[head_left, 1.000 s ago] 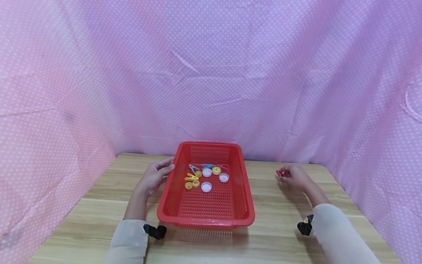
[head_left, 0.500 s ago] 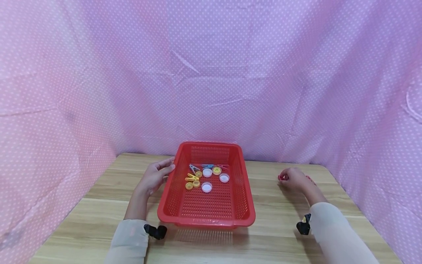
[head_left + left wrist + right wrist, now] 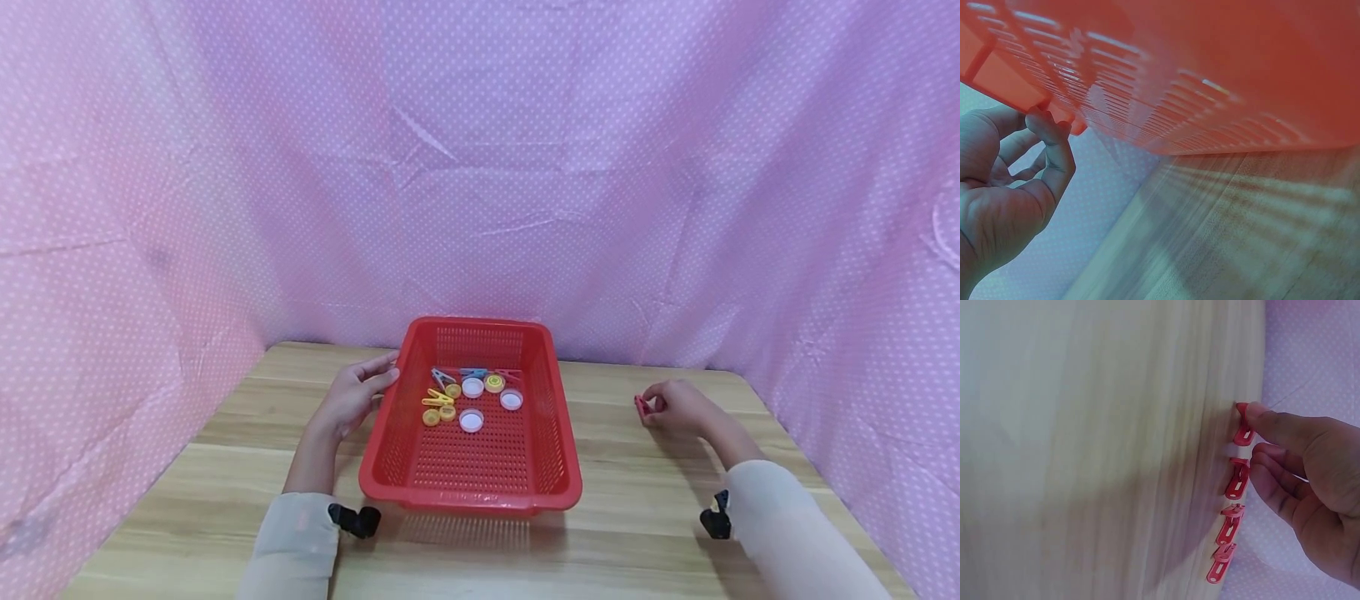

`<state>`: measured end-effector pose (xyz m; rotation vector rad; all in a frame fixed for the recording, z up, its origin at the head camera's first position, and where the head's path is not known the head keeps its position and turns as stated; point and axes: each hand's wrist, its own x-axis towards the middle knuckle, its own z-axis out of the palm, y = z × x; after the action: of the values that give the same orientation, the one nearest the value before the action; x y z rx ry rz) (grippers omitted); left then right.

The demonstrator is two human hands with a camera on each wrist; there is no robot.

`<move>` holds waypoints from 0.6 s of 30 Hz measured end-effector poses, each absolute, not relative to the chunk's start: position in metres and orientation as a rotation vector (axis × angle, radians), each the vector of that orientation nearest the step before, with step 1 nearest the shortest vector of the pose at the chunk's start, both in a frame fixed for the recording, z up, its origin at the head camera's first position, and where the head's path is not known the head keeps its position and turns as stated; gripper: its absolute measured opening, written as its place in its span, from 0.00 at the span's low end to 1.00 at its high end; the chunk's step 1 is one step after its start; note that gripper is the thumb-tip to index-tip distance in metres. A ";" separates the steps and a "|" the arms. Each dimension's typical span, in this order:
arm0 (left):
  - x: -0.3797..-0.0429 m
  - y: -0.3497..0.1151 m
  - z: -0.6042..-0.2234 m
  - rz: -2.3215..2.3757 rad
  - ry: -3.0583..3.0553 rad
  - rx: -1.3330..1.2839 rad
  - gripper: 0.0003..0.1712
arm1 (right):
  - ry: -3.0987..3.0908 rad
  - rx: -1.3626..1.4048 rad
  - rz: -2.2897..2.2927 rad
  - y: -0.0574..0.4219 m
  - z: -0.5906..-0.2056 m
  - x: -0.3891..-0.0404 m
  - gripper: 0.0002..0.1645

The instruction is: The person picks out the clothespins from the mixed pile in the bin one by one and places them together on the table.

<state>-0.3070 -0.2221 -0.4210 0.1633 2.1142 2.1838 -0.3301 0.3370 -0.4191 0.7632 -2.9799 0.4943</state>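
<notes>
At the bottom of the head view are two light sleeves [image 3: 296, 533], each with a black device [image 3: 356, 521] near the cuff. Both rest over the wooden table [image 3: 247, 467]. In the lower centre stands the red basket [image 3: 480, 502], with its near rim toward the viewer. Inside, from near to far, lie white caps [image 3: 471, 422] and yellow caps [image 3: 431, 417], then a yellow clip [image 3: 437, 398]; the grey clip [image 3: 442, 377] and the blue clip [image 3: 472, 373] are near the far wall.

Left of the basket, the left hand [image 3: 348, 404] holds its side rim, the thumb bent against it.

At the right side of the frame is the right hand [image 3: 678, 408], fingers bent, with fingertips touching a red clip [image 3: 641, 407] on the table; whether it is pinched or only touched, I cannot tell. In the right wrist view, three other red clips [image 3: 1229, 526] continue the row below this one, near the table edge.

Farthest, filling the upper frame, hangs a pink dotted cloth [image 3: 480, 183].
</notes>
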 end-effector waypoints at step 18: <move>-0.307 -0.222 -0.421 2.204 2.101 0.171 0.31 | -3.021 0.836 0.398 0.323 -0.417 -0.328 0.05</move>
<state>-0.3067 -0.2221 -0.4206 0.1710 2.1009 2.2044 -0.3279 0.3232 -0.4170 0.8363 -3.0215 0.3977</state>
